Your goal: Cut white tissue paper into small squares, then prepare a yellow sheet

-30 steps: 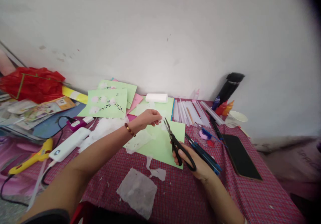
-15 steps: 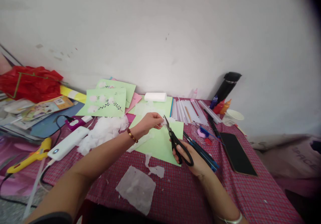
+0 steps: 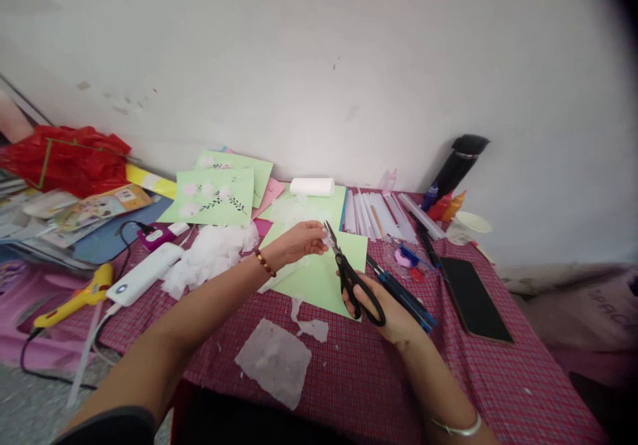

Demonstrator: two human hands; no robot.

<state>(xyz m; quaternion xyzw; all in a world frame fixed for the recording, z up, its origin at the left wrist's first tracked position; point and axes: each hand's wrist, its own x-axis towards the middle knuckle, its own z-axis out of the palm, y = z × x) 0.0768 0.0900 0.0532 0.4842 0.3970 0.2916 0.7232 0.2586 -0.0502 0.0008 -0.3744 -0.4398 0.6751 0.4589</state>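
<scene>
My right hand (image 3: 386,312) grips black-handled scissors (image 3: 351,275), blades pointing up and away toward my left hand. My left hand (image 3: 299,240), with a bead bracelet on the wrist, pinches a small piece of white tissue paper (image 3: 327,239) right at the scissor tips. Both hands hover over a light green paper sheet (image 3: 319,275) lying on the red checked tablecloth (image 3: 379,378). White tissue scraps (image 3: 312,327) and a larger tissue square (image 3: 273,361) lie in front of the green sheet.
A heap of white tissue (image 3: 207,256), a white power bank (image 3: 144,273) and a yellow glue gun (image 3: 74,296) lie to the left. Green flower cards (image 3: 212,196), a white roll (image 3: 312,186), clear sticks (image 3: 379,216), pens (image 3: 401,292), a black tablet (image 3: 473,291) and a black flask (image 3: 458,163) sit behind and right.
My left hand has drawn the tissue piece closer to the scissor tips. The view has shifted slightly; the scissors stay in my right hand.
</scene>
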